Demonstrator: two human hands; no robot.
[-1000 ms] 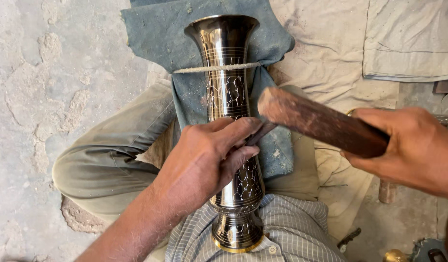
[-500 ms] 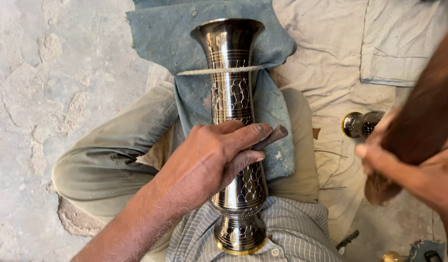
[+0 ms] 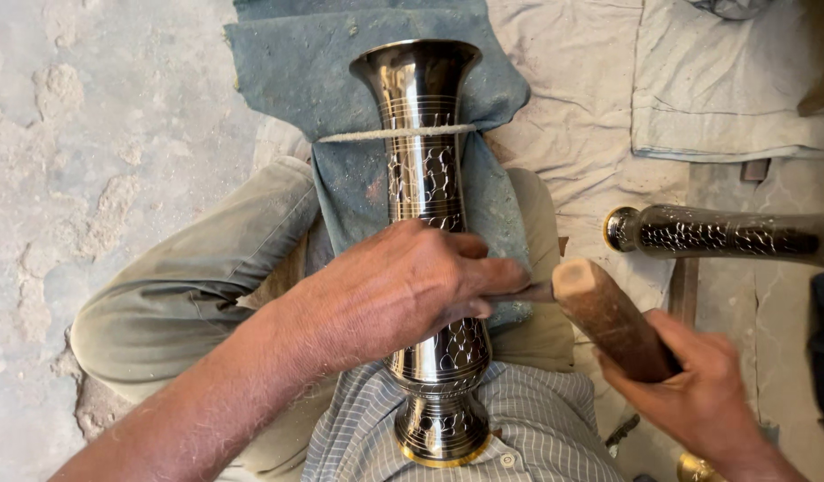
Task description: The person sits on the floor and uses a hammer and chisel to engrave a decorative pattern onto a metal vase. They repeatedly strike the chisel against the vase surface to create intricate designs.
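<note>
The wooden mallet (image 3: 612, 317) has come back down from the raised, blurred position it had half a second ago and now sits with its blunt end against the tail of a thin metal chisel (image 3: 519, 292), matching the contact seen a second ago; this reads as one blow in a repeating strike cycle. The right hand (image 3: 697, 393) has its grip clenched around the mallet's lower part. The left hand (image 3: 403, 286) has hardly shifted: its grip is closed on the chisel, pinched between the fingers, while the palm rests across the engraved metal vase (image 3: 430, 250). The vase lies lengthwise over the person's lap on a blue-grey cloth (image 3: 340, 107), its flared mouth pointing away and its base against the striped shirt (image 3: 537, 437), with a cord (image 3: 358, 136) drawn across its neck. It lies where it did. A second engraved vase (image 3: 724, 236) lies on the pale floor sheet (image 3: 590, 98) to the right, well apart.
</note>
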